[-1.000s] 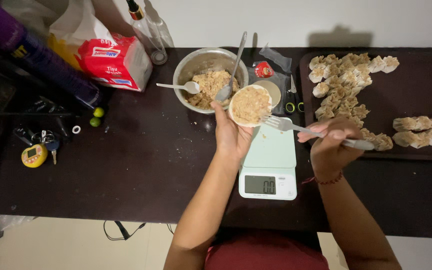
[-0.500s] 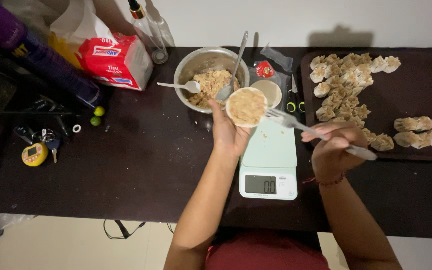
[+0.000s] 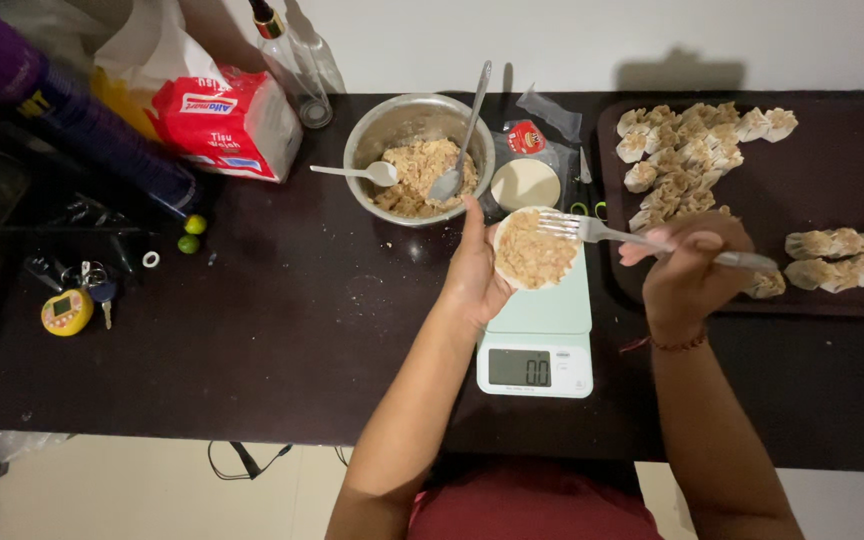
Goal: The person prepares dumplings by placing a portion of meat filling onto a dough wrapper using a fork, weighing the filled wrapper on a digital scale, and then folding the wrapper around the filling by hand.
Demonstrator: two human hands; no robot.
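My left hand cups a round dumpling wrapper spread with minced filling, held above the pale green kitchen scale. My right hand grips a metal fork by its handle, and the tines rest on the top right of the filling. Behind them stands a steel bowl of the same filling with a metal spoon and a white plastic spoon in it. A stack of plain wrappers lies just right of the bowl.
A dark tray at the right holds several folded dumplings. Green-handled scissors lie beside the wrappers. A red and white tissue pack, a glass bottle, two limes and keys sit at the left.
My left hand has carried the filled wrapper down and to the right, off the bowl's rim and over the scale. My right hand moved up with the fork, whose tines now touch the filling.
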